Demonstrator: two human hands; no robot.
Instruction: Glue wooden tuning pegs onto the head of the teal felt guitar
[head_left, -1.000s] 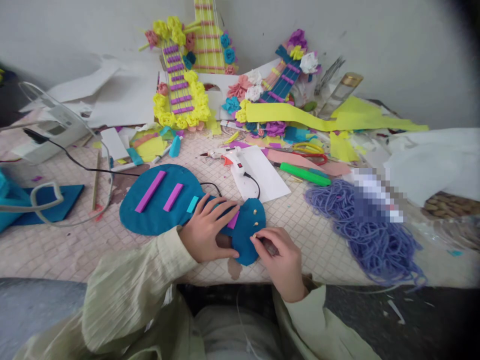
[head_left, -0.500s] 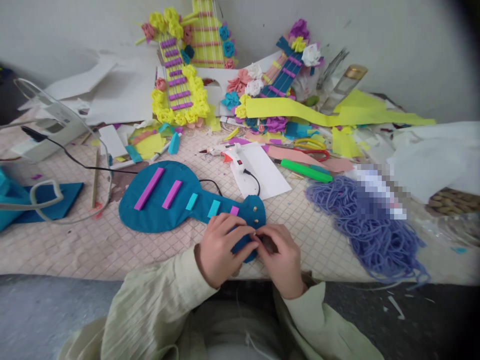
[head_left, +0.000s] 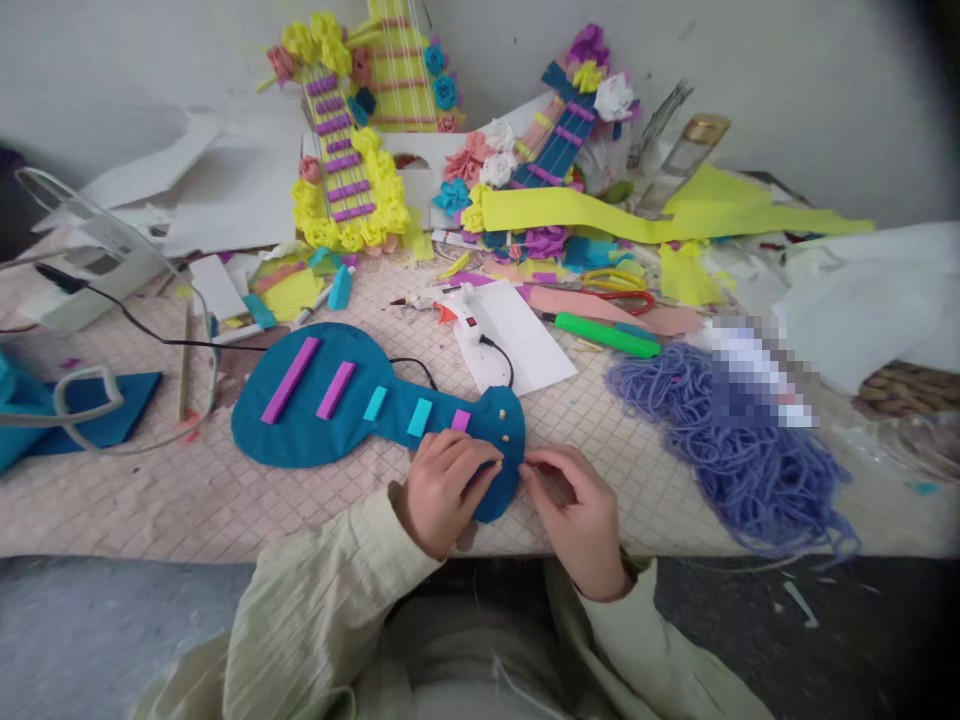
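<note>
A blue guitar-shaped cutout (head_left: 307, 430) lies flat before me, with purple and light-blue strips across its body and neck. On its head sit small pale wooden pegs (head_left: 505, 437). My left hand (head_left: 442, 490) rests over the lower neck and head, its thumb and forefinger closed on a small pale peg (head_left: 498, 463) at the head's surface. At the right edge of the head is my right hand (head_left: 577, 505), thumb and forefinger tips together; whatever is between them is too small to make out.
Behind the cutout lie a white glue gun (head_left: 470, 318) on paper (head_left: 525, 340), a green-handled tool (head_left: 607, 335) and scissors (head_left: 626, 298). Purple yarn (head_left: 735, 450) is heaped at right. Flower-covered paper instruments (head_left: 349, 180) lean at the back. A power strip (head_left: 97, 275) with cables stands left.
My right hand has drawn away to the right from my left fingertips, which were touching it. My left hand stays at the head, now pinching the small peg alone.
</note>
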